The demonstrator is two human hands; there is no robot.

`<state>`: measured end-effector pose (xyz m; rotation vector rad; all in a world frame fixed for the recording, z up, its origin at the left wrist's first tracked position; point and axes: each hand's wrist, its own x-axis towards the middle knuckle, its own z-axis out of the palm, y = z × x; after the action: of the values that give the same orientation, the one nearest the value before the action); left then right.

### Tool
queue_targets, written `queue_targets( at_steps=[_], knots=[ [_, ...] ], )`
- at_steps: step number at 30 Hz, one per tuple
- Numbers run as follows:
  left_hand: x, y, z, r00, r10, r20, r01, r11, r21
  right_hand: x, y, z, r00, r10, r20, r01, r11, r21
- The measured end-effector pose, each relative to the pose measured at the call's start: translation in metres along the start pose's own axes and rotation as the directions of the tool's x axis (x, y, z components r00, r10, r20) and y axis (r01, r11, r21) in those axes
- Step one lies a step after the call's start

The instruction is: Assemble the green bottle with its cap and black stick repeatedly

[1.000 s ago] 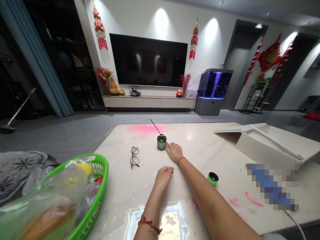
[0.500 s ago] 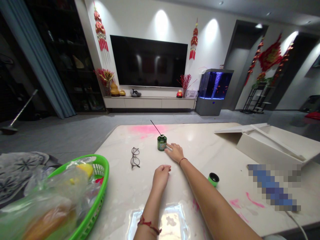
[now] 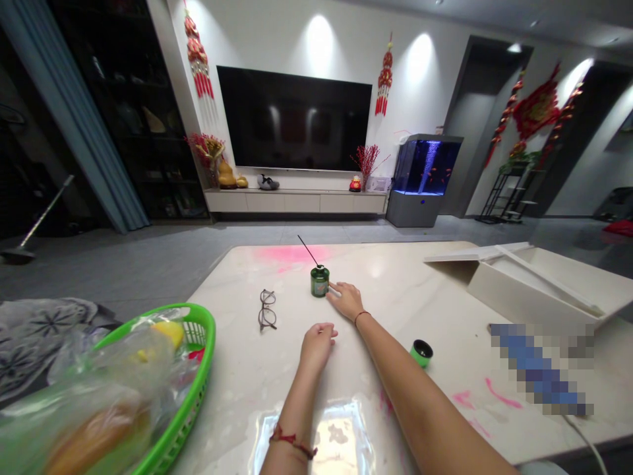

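A dark green glass bottle (image 3: 320,282) stands upright on the pale table (image 3: 395,277), one thin black stick leaning out of its neck to the left. Beside its right side lies my right hand (image 3: 346,300), fingers spread and fingertips at or very near the glass. Nearer to me, my left hand (image 3: 318,343) rests with its fingers curled together; whether anything small is in them cannot be made out. Folded-out eyeglasses (image 3: 268,310) lie left of the bottle. A green cap (image 3: 421,353) with a black inside sits right of my right forearm.
At the left, a green basket (image 3: 210,336) holds plastic bags and food. An open white box (image 3: 539,290) is at the right, with a blurred blue item (image 3: 537,369) and a cable in front of it. Pink stains mark the tabletop.
My left hand has shifted very slightly to the left. My right hand remains beside the bottle.
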<state>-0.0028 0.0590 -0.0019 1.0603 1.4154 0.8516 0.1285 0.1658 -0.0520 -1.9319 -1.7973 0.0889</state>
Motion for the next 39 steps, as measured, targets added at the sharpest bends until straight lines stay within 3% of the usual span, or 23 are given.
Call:
queue_targets(
  at_steps=[11,22,26,28,31,33,36,39],
  knots=[
    [-0.003,0.001,-0.002,1.000,0.013,-0.004,-0.013,1.000,-0.014,0.003,-0.001,-0.001,0.998,0.029,0.059,-0.027,0.999,-0.041],
    [0.005,0.003,-0.009,0.986,0.132,-0.106,-0.135,0.990,-0.026,0.005,-0.010,-0.004,0.996,0.016,0.089,-0.006,0.994,-0.106],
    [0.005,0.003,-0.011,0.978,0.179,-0.106,-0.177,0.984,0.023,-0.001,-0.013,-0.010,0.996,-0.018,0.083,0.028,0.991,-0.127],
    [0.003,0.004,-0.012,0.961,0.245,-0.132,-0.224,0.962,0.153,-0.005,-0.012,-0.014,0.997,-0.034,0.068,0.043,0.989,-0.143],
    [-0.006,0.008,-0.012,0.907,0.377,-0.190,-0.230,0.818,0.527,-0.013,-0.006,-0.024,0.998,-0.052,0.034,0.057,0.985,-0.165],
    [-0.013,0.012,-0.012,0.882,0.447,-0.150,-0.235,0.691,0.683,-0.020,-0.001,-0.036,0.997,-0.075,0.020,0.077,0.979,-0.188],
    [-0.019,0.015,-0.010,0.862,0.504,-0.058,-0.239,0.504,0.830,-0.037,0.006,-0.060,0.992,-0.118,0.047,0.126,0.955,-0.269],
    [-0.019,0.013,-0.008,0.858,0.513,0.025,-0.257,0.388,0.885,-0.061,0.013,-0.086,0.976,-0.204,0.078,0.218,0.894,-0.390]
  ],
)
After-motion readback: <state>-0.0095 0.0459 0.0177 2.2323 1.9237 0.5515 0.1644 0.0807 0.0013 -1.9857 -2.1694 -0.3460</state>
